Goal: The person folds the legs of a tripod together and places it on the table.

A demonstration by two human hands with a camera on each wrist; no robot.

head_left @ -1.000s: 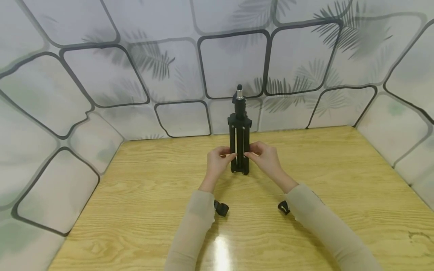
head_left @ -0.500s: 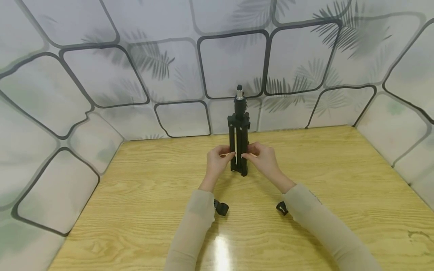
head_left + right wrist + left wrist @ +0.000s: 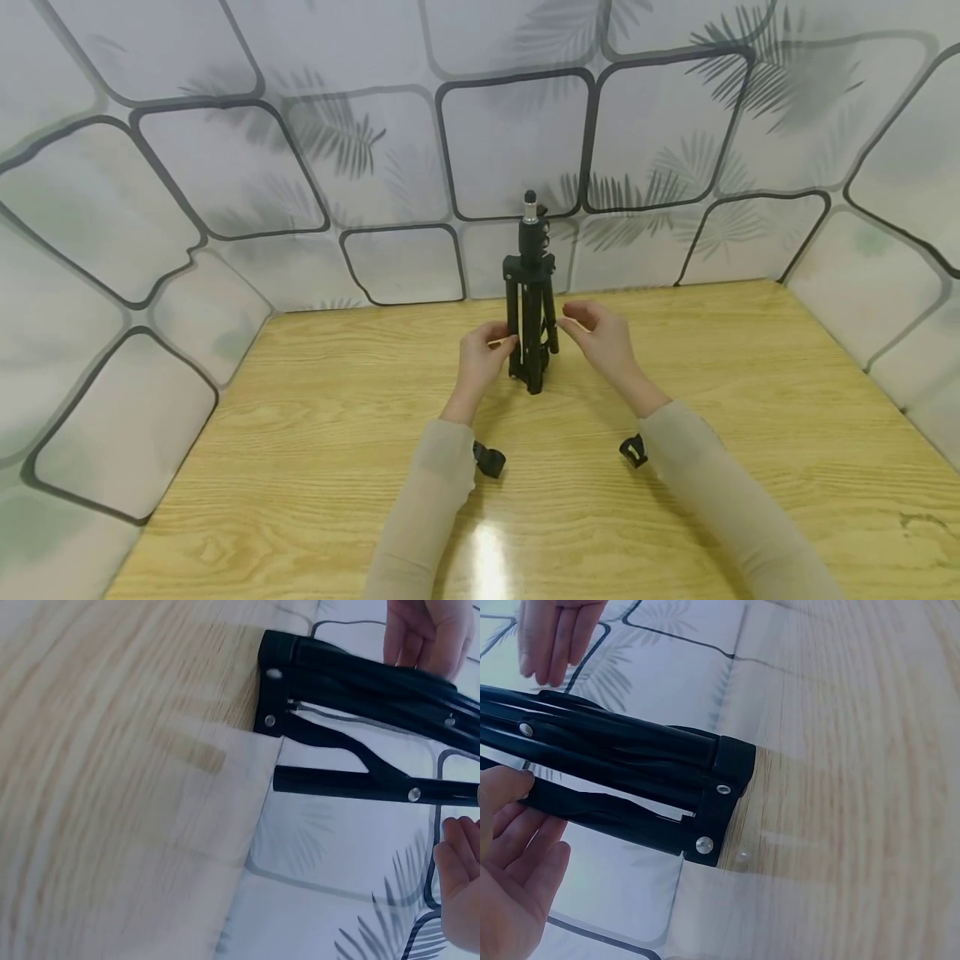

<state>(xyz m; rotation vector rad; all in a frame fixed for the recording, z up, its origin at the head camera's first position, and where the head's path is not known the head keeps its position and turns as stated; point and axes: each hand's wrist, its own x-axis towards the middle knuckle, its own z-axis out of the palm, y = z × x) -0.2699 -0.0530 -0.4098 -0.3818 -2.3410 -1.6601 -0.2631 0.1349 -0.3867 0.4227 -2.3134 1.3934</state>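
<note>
A black light stand (image 3: 531, 317) with a silver metal tip stands upright near the back of the table. My left hand (image 3: 480, 358) pinches its left leg between thumb and fingers. One leg (image 3: 341, 782) on the right is swung a little outward, its lower end free of the foot bracket (image 3: 271, 697). At that leg is my right hand (image 3: 600, 342), fingers spread from the thumb, the thumb tip right at the tube. In the left wrist view the rivets and lower bracket (image 3: 727, 795) show close to the wood.
The wood-grain table (image 3: 315, 467) spreads around the stand. A patterned white wall cloth (image 3: 397, 258) rises behind it and along both sides. Small black pieces sit beside the left sleeve (image 3: 489, 461) and the right sleeve (image 3: 633, 451).
The light stand has turned about its upright axis. Its right leg has swung outward, and my right hand has let go and shifted right. My left hand keeps its pinch.
</note>
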